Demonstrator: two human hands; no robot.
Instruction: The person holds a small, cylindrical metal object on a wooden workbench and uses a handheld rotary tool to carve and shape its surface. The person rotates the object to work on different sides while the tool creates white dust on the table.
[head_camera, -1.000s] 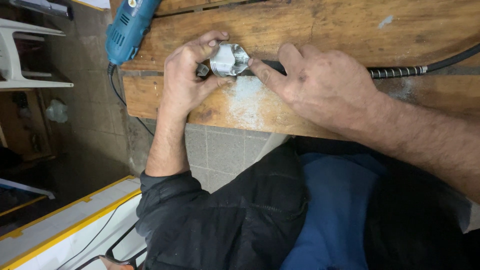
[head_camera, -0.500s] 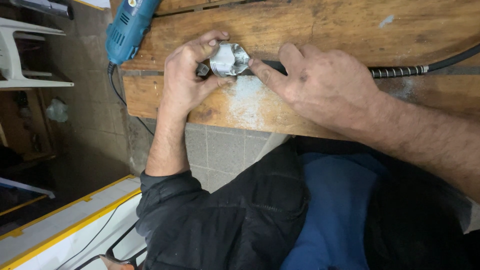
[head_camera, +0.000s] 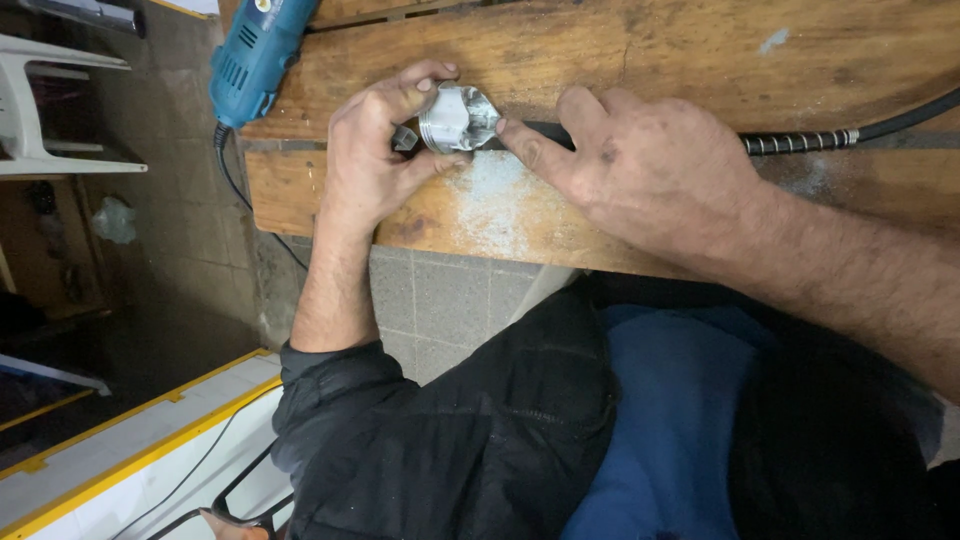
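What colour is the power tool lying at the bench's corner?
Blue, the power tool, seen in the head view.

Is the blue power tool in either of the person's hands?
No, the blue power tool lies alone at the bench corner, while the left hand grips a small metal part and the right hand holds a handpiece.

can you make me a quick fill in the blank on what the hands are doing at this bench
1. The left hand grips a small ____-coloured metal part.
2. The right hand holds a black tool on a flexible shaft against the ____ side of that part.
3. The power tool lying at the bench's left end has a ____ body.
4. Pale ____ lies on the wood below the part.

Missing words: silver; right; blue; dust
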